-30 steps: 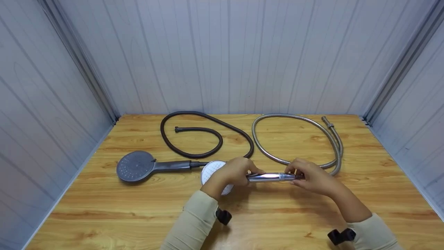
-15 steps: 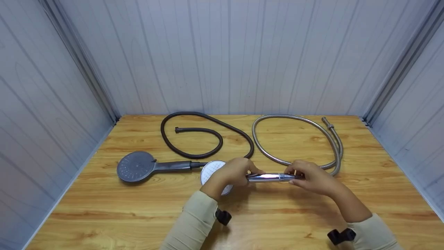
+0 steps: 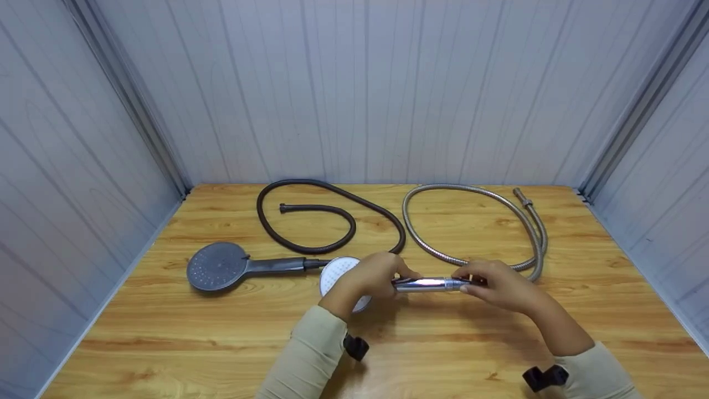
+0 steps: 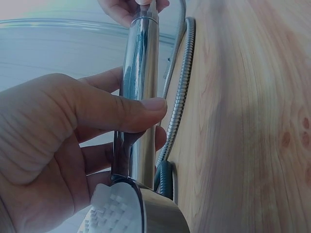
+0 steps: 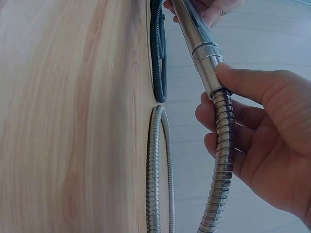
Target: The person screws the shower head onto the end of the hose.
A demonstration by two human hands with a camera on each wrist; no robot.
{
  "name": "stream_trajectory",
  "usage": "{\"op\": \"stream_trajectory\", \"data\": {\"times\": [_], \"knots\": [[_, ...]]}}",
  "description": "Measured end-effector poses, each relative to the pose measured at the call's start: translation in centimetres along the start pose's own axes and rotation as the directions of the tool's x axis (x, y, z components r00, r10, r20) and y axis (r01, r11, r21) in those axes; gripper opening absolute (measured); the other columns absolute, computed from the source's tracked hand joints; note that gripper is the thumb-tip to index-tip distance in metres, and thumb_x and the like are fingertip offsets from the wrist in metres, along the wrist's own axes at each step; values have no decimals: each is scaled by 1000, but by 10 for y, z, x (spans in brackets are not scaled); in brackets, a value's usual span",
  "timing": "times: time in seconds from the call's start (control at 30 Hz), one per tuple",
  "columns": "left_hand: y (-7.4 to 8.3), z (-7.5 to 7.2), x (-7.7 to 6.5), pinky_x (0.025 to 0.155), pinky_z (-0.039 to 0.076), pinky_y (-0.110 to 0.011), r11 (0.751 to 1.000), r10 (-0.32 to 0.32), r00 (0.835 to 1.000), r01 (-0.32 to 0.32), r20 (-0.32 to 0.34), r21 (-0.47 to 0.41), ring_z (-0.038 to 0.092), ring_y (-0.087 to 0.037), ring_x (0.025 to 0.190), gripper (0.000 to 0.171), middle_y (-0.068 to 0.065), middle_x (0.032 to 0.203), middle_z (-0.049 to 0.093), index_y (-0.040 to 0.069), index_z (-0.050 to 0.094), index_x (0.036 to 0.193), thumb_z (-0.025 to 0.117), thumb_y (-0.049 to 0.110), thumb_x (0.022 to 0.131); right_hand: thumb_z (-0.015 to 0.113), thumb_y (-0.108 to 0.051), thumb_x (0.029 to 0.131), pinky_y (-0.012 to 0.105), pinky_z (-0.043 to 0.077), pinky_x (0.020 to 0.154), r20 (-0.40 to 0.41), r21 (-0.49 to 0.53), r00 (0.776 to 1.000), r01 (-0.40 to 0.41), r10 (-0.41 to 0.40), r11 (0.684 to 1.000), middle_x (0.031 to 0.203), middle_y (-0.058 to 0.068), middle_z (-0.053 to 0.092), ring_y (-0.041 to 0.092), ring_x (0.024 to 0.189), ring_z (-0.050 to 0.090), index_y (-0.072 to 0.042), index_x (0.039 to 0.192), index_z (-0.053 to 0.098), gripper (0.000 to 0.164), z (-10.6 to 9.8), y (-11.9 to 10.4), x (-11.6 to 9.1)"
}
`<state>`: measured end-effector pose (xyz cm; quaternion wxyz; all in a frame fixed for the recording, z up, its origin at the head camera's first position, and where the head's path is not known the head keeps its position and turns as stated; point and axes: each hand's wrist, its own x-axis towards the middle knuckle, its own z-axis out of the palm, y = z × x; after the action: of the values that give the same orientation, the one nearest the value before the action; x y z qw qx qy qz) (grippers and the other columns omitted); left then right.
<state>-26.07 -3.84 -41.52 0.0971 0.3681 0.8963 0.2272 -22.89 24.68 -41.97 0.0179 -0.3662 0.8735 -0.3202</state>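
My left hand (image 3: 376,275) grips the handle of a chrome shower head (image 3: 424,285) with a white spray face, held low over the table. In the left wrist view its thumb (image 4: 131,114) lies across the handle and the fingers wrap behind. My right hand (image 3: 498,285) pinches the conical end nut (image 5: 211,75) of a silver metal shower hose (image 5: 223,145). That nut meets the handle's end in line with it; the threads are hidden. In the right wrist view the thumb presses the nut while the other fingers curl behind the hose.
A dark grey shower head (image 3: 217,267) lies at the left, joined to a black hose (image 3: 332,191) looped at the back. The silver hose's loop lies back right, with its free end (image 3: 522,197) near the far edge. Panelled walls (image 3: 354,88) enclose the wooden table (image 3: 194,349).
My right fingers have shifted slightly on the nut, toward the handle. The left hand and the shower head have stayed almost still.
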Motion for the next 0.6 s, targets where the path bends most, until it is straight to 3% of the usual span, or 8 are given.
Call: {"op": "stream_trajectory", "data": {"times": [0.3,0.6], "knots": [[0,0,-1,59,37,-21,1000,-12,1000,12,2,-8,48,-9,70,54,10,104,72,22,72,117,77,-6,72,63,-15,96,25,45,55,25,4,999,-45,45,999,85,-1,66,5,64,49,-13,111,71,17,-1,0,1],[1,0,-1,57,35,-21,1000,19,1000,-19,-7,25,45,-9,67,53,10,100,72,24,73,116,78,-4,72,59,-11,98,25,43,54,38,24,997,-64,63,998,86,3,66,4,63,47,-9,115,70,21,-1,-2,1]]}}
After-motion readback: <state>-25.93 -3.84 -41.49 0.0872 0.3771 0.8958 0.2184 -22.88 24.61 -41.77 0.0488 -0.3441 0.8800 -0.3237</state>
